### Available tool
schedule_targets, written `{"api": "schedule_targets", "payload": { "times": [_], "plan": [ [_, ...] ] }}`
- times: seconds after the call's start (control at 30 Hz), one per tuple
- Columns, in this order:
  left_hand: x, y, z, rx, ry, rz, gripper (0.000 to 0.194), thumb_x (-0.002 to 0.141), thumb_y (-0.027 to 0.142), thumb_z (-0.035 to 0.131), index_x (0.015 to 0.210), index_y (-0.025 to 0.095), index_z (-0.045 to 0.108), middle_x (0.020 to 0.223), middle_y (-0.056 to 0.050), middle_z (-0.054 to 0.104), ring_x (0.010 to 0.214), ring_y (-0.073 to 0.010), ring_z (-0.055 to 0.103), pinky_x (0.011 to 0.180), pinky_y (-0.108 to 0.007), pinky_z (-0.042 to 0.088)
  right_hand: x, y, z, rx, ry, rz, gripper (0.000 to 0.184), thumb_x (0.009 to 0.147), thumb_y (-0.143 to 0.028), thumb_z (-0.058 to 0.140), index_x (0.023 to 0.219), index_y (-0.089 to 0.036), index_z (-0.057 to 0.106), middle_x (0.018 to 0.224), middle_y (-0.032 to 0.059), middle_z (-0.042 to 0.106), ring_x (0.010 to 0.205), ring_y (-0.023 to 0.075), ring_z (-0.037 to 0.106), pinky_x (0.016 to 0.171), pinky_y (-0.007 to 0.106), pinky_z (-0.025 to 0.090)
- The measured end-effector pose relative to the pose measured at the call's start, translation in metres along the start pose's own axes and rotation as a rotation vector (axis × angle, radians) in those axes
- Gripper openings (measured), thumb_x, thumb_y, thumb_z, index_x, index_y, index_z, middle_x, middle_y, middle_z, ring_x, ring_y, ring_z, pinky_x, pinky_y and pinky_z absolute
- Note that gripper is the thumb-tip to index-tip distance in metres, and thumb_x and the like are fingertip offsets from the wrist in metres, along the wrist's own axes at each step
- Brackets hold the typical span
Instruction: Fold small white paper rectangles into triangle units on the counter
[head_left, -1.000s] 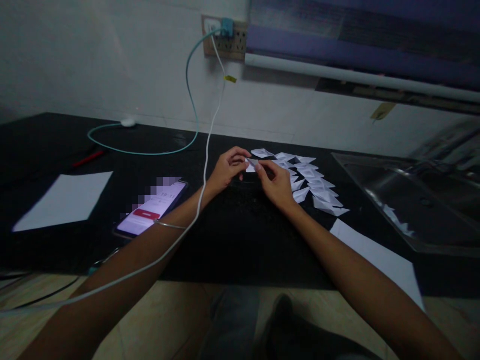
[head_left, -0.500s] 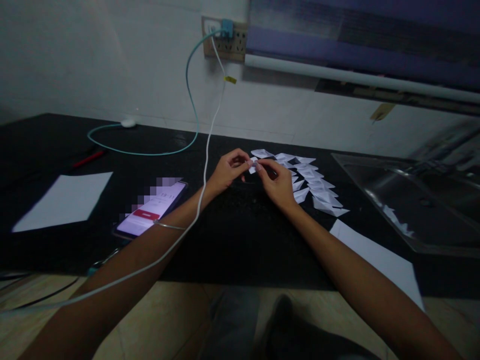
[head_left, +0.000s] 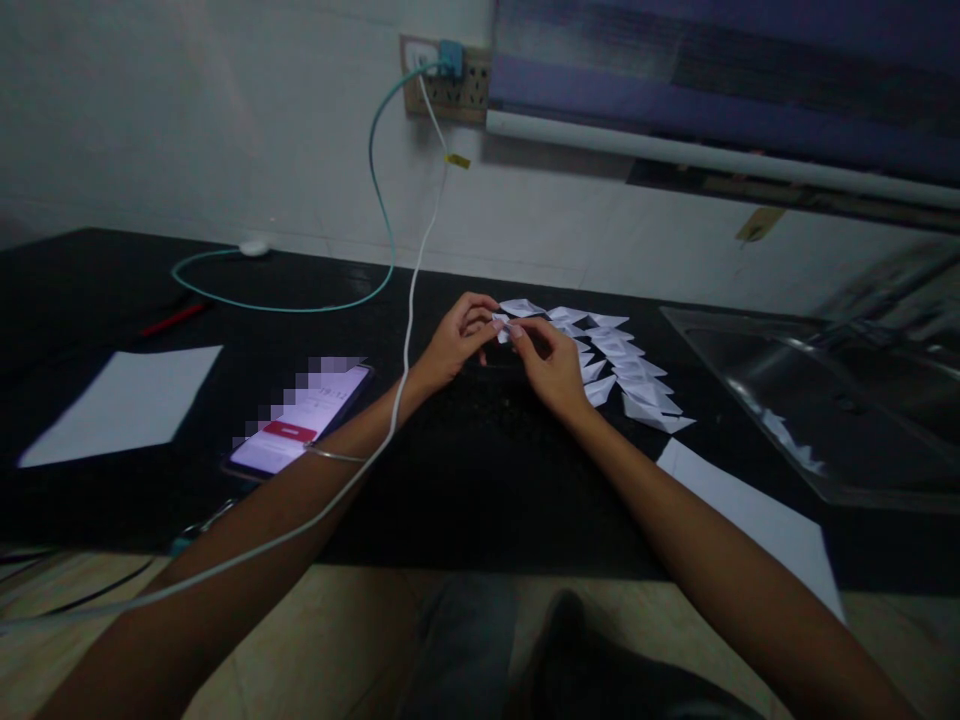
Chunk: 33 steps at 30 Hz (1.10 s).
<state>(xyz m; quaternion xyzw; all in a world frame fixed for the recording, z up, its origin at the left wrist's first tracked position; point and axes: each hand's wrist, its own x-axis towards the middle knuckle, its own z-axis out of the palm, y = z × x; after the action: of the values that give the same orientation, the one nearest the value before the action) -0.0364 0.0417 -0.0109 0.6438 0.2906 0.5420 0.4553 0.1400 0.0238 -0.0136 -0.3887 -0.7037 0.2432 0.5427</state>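
Note:
Between my fingertips, over the dark counter, is a small folded white paper, partly covered by the fingers. My left hand pinches it from the left with thumb and fingers. From the right, my right hand grips its other side with thumb and forefinger. Just behind and to the right of my right hand lie several folded white paper boats, set close together in rows. Part of that group is hidden by the hand.
A lit phone lies by my left forearm, and a sheet of paper farther left. More white paper sits under my right forearm. A steel sink is at the right. A white cable crosses my left arm.
Both hands stay in nearly the same place, still on the small paper, which has turned slightly between the fingertips. The whole view has shifted a little.

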Motion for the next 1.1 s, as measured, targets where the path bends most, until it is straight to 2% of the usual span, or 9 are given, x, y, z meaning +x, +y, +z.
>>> {"api": "schedule_targets", "payload": {
  "times": [0.1, 0.2, 0.33, 0.47, 0.6, 0.7, 0.83, 1.0, 1.1],
  "plan": [
    [0.001, -0.001, -0.001, -0.025, -0.002, 0.002, 0.037, 0.080, 0.036, 0.072, 0.109, 0.023, 0.052, 0.095, -0.003, 0.061, 0.077, -0.0136, 0.064, 0.050, -0.019, 0.050, 0.001, 0.001, 0.001, 0.035, 0.002, 0.025, 0.021, 0.088, -0.042, 0.072, 0.102, -0.027, 0.073, 0.107, 0.0053, 0.076, 0.098, 0.0234, 0.072, 0.086, 0.043, 0.061],
    [0.002, -0.003, -0.001, 0.004, 0.010, 0.001, 0.038, 0.077, 0.028, 0.073, 0.107, 0.024, 0.051, 0.096, -0.002, 0.063, 0.074, -0.0125, 0.064, 0.051, -0.019, 0.050, 0.001, 0.001, 0.003, 0.063, 0.000, 0.057, 0.036, 0.079, -0.036, 0.079, 0.112, -0.028, 0.068, 0.115, 0.0066, 0.073, 0.094, 0.0223, 0.072, 0.076, 0.038, 0.062],
    [0.003, -0.005, 0.001, 0.039, 0.036, -0.009, 0.038, 0.074, 0.021, 0.074, 0.104, 0.024, 0.051, 0.091, 0.000, 0.065, 0.070, -0.0120, 0.064, 0.050, -0.019, 0.049, 0.002, 0.001, 0.006, 0.100, -0.005, 0.091, 0.051, 0.075, -0.032, 0.080, 0.122, -0.029, 0.059, 0.101, 0.0036, 0.073, 0.088, 0.0206, 0.071, 0.073, 0.036, 0.061],
    [0.006, -0.006, 0.001, 0.014, 0.020, -0.023, 0.028, 0.074, 0.021, 0.073, 0.094, 0.022, 0.054, 0.085, 0.000, 0.064, 0.066, -0.0109, 0.062, 0.048, -0.019, 0.046, 0.000, -0.003, 0.005, 0.079, -0.040, 0.065, 0.040, 0.077, -0.031, 0.079, 0.112, -0.028, 0.062, 0.098, 0.0035, 0.072, 0.087, 0.0202, 0.071, 0.073, 0.036, 0.060],
    [0.008, -0.010, -0.001, -0.032, -0.057, -0.036, 0.026, 0.071, 0.023, 0.073, 0.089, 0.022, 0.055, 0.081, 0.001, 0.062, 0.064, -0.0099, 0.059, 0.046, -0.019, 0.045, -0.002, -0.006, 0.003, -0.034, -0.070, -0.051, 0.020, 0.086, -0.034, 0.072, 0.104, -0.027, 0.068, 0.103, 0.0050, 0.071, 0.093, 0.0209, 0.069, 0.077, 0.037, 0.059],
    [0.008, -0.013, -0.001, -0.075, -0.132, -0.062, 0.028, 0.068, 0.025, 0.073, 0.088, 0.022, 0.054, 0.080, 0.002, 0.061, 0.062, -0.0095, 0.057, 0.046, -0.018, 0.045, -0.003, -0.003, 0.002, -0.093, -0.103, -0.117, 0.014, 0.089, -0.036, 0.069, 0.100, -0.026, 0.071, 0.100, 0.0042, 0.071, 0.089, 0.0204, 0.068, 0.075, 0.037, 0.058],
    [0.007, -0.017, -0.002, -0.119, -0.164, -0.133, 0.023, 0.074, 0.029, 0.070, 0.089, 0.022, 0.054, 0.080, 0.002, 0.060, 0.061, -0.0097, 0.058, 0.046, -0.019, 0.046, -0.003, 0.001, 0.002, -0.078, -0.119, -0.087, 0.018, 0.090, -0.038, 0.069, 0.104, -0.027, 0.071, 0.093, 0.0030, 0.071, 0.083, 0.0195, 0.067, 0.072, 0.036, 0.056],
    [0.006, -0.023, -0.002, -0.162, -0.148, -0.185, 0.023, 0.083, 0.039, 0.068, 0.090, 0.021, 0.055, 0.076, 0.003, 0.057, 0.060, -0.0098, 0.058, 0.048, -0.019, 0.049, -0.005, -0.001, 0.001, -0.073, -0.184, -0.068, 0.045, 0.084, -0.034, 0.077, 0.126, -0.029, 0.064, 0.099, 0.0034, 0.072, 0.078, 0.0195, 0.067, 0.067, 0.035, 0.056],
    [0.005, -0.024, -0.003, -0.146, -0.186, -0.223, 0.025, 0.084, 0.040, 0.070, 0.093, 0.022, 0.056, 0.083, 0.000, 0.062, 0.065, -0.0111, 0.063, 0.049, -0.019, 0.049, -0.003, 0.001, 0.001, -0.089, -0.148, -0.029, 0.039, 0.084, -0.037, 0.076, 0.121, -0.028, 0.067, 0.102, 0.0049, 0.073, 0.083, 0.0210, 0.068, 0.071, 0.037, 0.058]
  ]
}}
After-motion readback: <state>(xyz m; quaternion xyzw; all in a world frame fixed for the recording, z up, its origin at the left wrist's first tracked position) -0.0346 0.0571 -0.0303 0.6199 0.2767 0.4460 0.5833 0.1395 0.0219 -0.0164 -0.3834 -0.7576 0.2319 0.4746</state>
